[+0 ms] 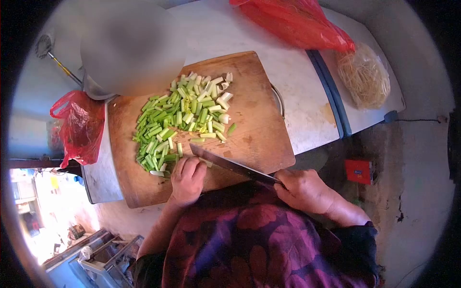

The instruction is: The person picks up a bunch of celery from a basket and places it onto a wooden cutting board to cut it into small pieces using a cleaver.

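A heap of chopped green and white stalks, celery by the look of it (185, 108), lies on the wooden cutting board (259, 115). My right hand (305, 189) is closed round the handle of a kitchen knife (235, 166). Its blade points left across the board, the tip close to my left hand (188, 180). That hand rests at the near edge of the heap with its fingers curled down on stalk pieces, mostly hidden under them. Green ends show on its left, and a pale bit lies between the fingers and the blade.
Back left, a blurred round shape covers part of a metal bowl (98, 89). A red plastic bag (79, 127) hangs at the table's left. Far right are a larger red bag (297, 21) and a clear bag of dry noodles (365, 79). A red box (359, 172) is lower right.
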A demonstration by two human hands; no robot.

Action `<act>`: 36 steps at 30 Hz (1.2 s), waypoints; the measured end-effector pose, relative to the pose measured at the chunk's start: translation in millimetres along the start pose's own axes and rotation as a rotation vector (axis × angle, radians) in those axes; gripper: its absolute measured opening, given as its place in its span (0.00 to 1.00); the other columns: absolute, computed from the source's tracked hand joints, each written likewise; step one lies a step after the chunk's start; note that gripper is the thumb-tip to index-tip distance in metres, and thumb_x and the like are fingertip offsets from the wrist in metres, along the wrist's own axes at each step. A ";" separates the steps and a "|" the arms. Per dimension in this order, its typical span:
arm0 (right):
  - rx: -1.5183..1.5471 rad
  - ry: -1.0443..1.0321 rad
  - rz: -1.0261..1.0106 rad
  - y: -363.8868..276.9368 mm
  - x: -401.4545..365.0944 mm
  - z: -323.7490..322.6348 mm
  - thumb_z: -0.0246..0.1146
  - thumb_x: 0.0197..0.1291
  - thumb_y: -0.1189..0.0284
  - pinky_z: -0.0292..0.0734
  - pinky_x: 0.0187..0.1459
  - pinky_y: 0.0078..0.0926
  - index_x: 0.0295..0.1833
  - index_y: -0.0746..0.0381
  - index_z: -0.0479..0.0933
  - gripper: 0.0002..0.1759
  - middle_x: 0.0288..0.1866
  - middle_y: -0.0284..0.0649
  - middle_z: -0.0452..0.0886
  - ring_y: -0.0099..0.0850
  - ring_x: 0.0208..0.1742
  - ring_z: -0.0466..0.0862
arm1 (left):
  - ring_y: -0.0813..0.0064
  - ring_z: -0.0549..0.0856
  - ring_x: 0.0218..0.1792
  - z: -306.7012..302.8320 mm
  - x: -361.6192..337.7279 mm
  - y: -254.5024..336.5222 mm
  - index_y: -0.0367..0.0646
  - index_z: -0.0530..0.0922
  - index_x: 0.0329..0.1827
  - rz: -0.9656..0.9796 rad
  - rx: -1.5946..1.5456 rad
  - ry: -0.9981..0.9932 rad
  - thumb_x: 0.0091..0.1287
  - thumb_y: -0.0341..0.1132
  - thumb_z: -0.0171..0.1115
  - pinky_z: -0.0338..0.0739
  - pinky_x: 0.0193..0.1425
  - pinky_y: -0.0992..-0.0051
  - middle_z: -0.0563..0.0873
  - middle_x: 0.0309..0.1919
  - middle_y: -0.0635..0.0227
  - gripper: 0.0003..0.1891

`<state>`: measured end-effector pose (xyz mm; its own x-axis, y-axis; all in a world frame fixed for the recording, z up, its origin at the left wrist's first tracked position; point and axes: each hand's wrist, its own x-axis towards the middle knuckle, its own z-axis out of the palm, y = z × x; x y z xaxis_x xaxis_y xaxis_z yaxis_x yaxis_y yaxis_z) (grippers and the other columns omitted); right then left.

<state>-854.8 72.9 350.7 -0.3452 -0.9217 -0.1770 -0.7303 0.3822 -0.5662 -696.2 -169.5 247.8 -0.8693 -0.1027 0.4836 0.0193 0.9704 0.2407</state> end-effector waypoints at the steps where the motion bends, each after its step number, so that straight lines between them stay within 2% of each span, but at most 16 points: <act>1: -0.018 -0.014 -0.008 -1.2 1.2 -1.1 0.58 0.58 0.69 0.78 0.31 0.44 0.40 0.64 0.72 0.09 0.27 0.49 0.79 0.49 0.30 0.81 | 0.62 0.79 0.39 -0.8 -0.6 0.4 0.39 0.78 0.34 -0.010 0.009 -0.020 0.50 0.26 0.60 0.77 0.41 0.67 0.78 0.37 0.63 0.08; 6: -0.168 -0.101 -0.017 -6.0 10.1 -0.3 0.54 0.57 0.73 0.80 0.28 0.43 0.39 0.65 0.72 0.07 0.24 0.47 0.79 0.48 0.26 0.82 | 0.62 0.79 0.38 1.2 -0.4 -0.4 0.39 0.78 0.34 0.005 -0.013 0.029 0.48 0.26 0.60 0.77 0.40 0.67 0.78 0.36 0.63 0.09; 9: -0.201 -0.138 0.023 -7.6 12.5 4.1 0.58 0.57 0.71 0.79 0.29 0.40 0.35 0.62 0.70 0.06 0.26 0.43 0.78 0.43 0.27 0.82 | 0.62 0.78 0.38 2.5 -1.3 -2.8 0.39 0.78 0.34 0.006 -0.036 0.024 0.48 0.26 0.60 0.77 0.40 0.66 0.77 0.36 0.63 0.09; 12: -0.278 -0.035 -0.063 -8.5 24.0 22.2 0.58 0.56 0.71 0.78 0.28 0.39 0.34 0.62 0.70 0.06 0.26 0.42 0.78 0.41 0.26 0.82 | 0.62 0.78 0.37 1.9 -3.7 -3.1 0.40 0.77 0.34 0.004 -0.046 0.004 0.47 0.27 0.60 0.76 0.39 0.66 0.76 0.35 0.63 0.09; 16: -0.146 0.085 -0.062 -6.1 23.3 27.5 0.58 0.57 0.70 0.78 0.27 0.41 0.36 0.63 0.71 0.07 0.25 0.45 0.78 0.45 0.27 0.82 | 0.62 0.77 0.38 0.6 1.7 -3.7 0.41 0.77 0.33 0.009 -0.014 0.004 0.49 0.27 0.60 0.74 0.40 0.66 0.75 0.34 0.64 0.08; 18: -0.068 0.122 -0.025 -1.9 15.1 23.1 0.59 0.58 0.70 0.77 0.27 0.41 0.38 0.64 0.72 0.08 0.25 0.48 0.79 0.47 0.29 0.82 | 0.61 0.76 0.41 -0.2 4.1 -4.3 0.42 0.77 0.35 -0.026 0.048 -0.008 0.51 0.29 0.61 0.72 0.42 0.64 0.76 0.38 0.63 0.08; 21: 0.057 0.174 0.174 3.0 -2.1 15.4 0.60 0.59 0.70 0.76 0.27 0.41 0.40 0.66 0.72 0.10 0.28 0.52 0.80 0.52 0.31 0.81 | 0.59 0.76 0.46 3.0 15.4 -4.7 0.43 0.77 0.39 -0.092 0.198 0.031 0.54 0.31 0.61 0.69 0.46 0.61 0.77 0.45 0.61 0.09; 22: 0.027 0.207 0.239 6.1 -6.2 14.2 0.59 0.59 0.73 0.75 0.27 0.38 0.39 0.67 0.72 0.08 0.26 0.52 0.80 0.46 0.28 0.83 | 0.59 0.76 0.48 4.7 23.1 -6.6 0.43 0.77 0.40 -0.112 0.259 0.052 0.55 0.32 0.61 0.69 0.47 0.59 0.77 0.47 0.61 0.10; 25: 0.286 0.437 0.312 26.3 -15.7 20.6 0.60 0.59 0.71 0.74 0.27 0.43 0.36 0.66 0.71 0.09 0.25 0.55 0.77 0.54 0.29 0.81 | 0.57 0.75 0.53 19.3 55.9 6.8 0.43 0.77 0.43 0.005 0.170 0.050 0.56 0.34 0.61 0.67 0.53 0.55 0.76 0.53 0.60 0.12; 26: 0.363 0.392 0.431 30.6 -19.2 21.0 0.60 0.59 0.73 0.73 0.28 0.40 0.38 0.66 0.72 0.08 0.26 0.56 0.77 0.54 0.31 0.81 | 0.58 0.75 0.53 25.6 67.7 11.4 0.43 0.77 0.42 0.075 0.131 0.020 0.56 0.34 0.60 0.67 0.55 0.55 0.76 0.52 0.60 0.11; 28: 0.423 0.426 0.438 32.6 -22.5 19.8 0.60 0.59 0.73 0.74 0.29 0.39 0.41 0.67 0.72 0.08 0.26 0.57 0.77 0.53 0.32 0.82 | 0.59 0.74 0.54 35.8 83.6 17.8 0.44 0.77 0.40 0.209 0.054 -0.040 0.56 0.34 0.59 0.65 0.60 0.54 0.77 0.49 0.60 0.10; 31: 0.444 0.401 0.479 41.7 -28.6 20.8 0.60 0.58 0.74 0.75 0.31 0.38 0.43 0.67 0.73 0.10 0.27 0.57 0.77 0.52 0.33 0.83 | 0.61 0.74 0.55 46.2 74.7 10.9 0.43 0.77 0.36 0.190 0.017 -0.131 0.54 0.34 0.59 0.61 0.65 0.52 0.78 0.45 0.62 0.08; 32: 0.442 0.376 0.502 45.0 -31.2 22.6 0.60 0.58 0.74 0.75 0.32 0.37 0.44 0.67 0.74 0.10 0.28 0.57 0.77 0.52 0.34 0.83 | 0.63 0.74 0.55 44.8 69.3 9.1 0.43 0.76 0.32 0.176 0.002 -0.071 0.53 0.34 0.59 0.61 0.65 0.52 0.78 0.42 0.64 0.07; 36: 0.515 0.373 0.500 54.9 -29.3 26.2 0.60 0.58 0.74 0.75 0.33 0.37 0.44 0.67 0.74 0.10 0.28 0.57 0.78 0.53 0.35 0.83 | 0.64 0.75 0.52 18.7 43.6 -5.3 0.43 0.76 0.32 0.069 0.096 -0.083 0.51 0.32 0.60 0.61 0.65 0.52 0.78 0.41 0.65 0.06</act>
<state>-869.4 119.1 303.8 -0.7994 -0.5321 -0.2789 -0.1054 0.5813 -0.8069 -743.4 -175.1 251.9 -0.9053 -0.0206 0.4243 0.0363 0.9914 0.1256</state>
